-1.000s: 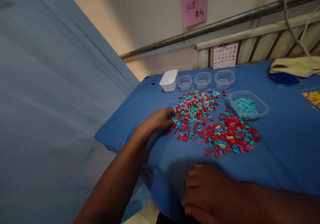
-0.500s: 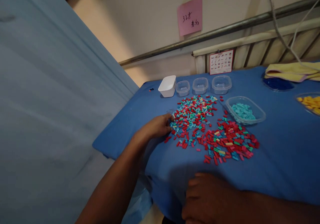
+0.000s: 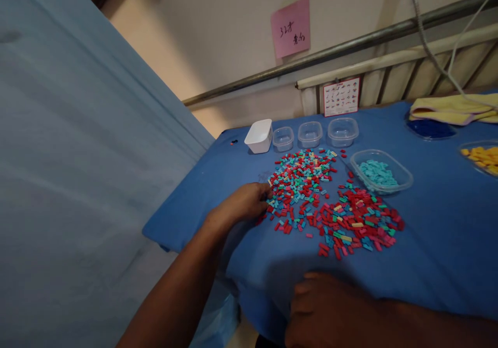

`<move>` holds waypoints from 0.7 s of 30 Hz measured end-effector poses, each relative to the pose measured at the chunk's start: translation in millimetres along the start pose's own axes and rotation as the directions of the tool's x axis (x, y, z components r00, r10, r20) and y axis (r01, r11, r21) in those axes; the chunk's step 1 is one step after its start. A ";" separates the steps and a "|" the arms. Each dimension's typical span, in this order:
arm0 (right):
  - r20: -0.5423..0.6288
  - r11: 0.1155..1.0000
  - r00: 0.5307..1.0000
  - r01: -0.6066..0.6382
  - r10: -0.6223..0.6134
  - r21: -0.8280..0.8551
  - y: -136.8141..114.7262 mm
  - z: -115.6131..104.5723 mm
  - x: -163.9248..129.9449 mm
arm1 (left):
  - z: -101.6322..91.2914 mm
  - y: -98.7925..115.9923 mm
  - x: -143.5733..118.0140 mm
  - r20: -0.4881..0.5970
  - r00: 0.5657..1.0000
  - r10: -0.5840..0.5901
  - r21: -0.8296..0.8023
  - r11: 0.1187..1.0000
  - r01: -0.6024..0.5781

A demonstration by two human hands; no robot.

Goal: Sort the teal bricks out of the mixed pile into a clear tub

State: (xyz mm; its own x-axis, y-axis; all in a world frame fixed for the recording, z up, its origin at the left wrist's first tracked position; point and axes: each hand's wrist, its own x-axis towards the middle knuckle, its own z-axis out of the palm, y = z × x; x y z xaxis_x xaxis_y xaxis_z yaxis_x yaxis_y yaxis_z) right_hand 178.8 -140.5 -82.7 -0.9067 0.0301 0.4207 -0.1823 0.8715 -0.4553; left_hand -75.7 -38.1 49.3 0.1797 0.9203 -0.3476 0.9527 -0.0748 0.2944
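Note:
At the left edge of a pile of small plastic pieces in red, light blue, green, pink and cream is my left hand. Its fingers curl closed against the pieces, and whatever is between the fingertips is hidden. My right hand rests closed near the table's front edge, palm down, its grip hidden from view. Just beyond it lies a second, mostly red pile. Behind that pile, a clear tub contains many light blue pieces.
A white container and three clear tubs stand in a row along the back. To the right are a tub of yellow pieces, a dark blue one and a yellow cloth. A light blue curtain hangs at left.
My left hand has shifted slightly nearer along the pile's edge, with its fingers drawn closer together. The right hand stays almost in place. The view has tilted slightly.

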 end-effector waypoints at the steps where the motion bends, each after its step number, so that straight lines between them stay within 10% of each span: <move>1: 0.000 1.000 1.000 -0.003 0.003 -0.003 0.2 2.2 -0.2 | -0.2 -1.4 1.2 0.002 1.000 -0.002 -0.003 1.000 0.002; 21: 0.057 0.998 0.998 0.018 -0.015 -0.057 -1.2 -8.8 7.8 | -5.8 -13.1 5.5 -0.035 0.996 -0.083 0.015 0.996 0.084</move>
State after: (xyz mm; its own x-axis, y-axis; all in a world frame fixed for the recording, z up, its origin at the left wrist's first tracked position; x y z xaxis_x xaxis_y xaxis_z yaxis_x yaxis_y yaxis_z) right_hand 175.4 -137.0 -72.0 -0.9243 -0.0107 0.3816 -0.1763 0.8986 -0.4019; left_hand -88.7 -29.8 48.7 0.0913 0.9361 -0.3398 0.9679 -0.0032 0.2512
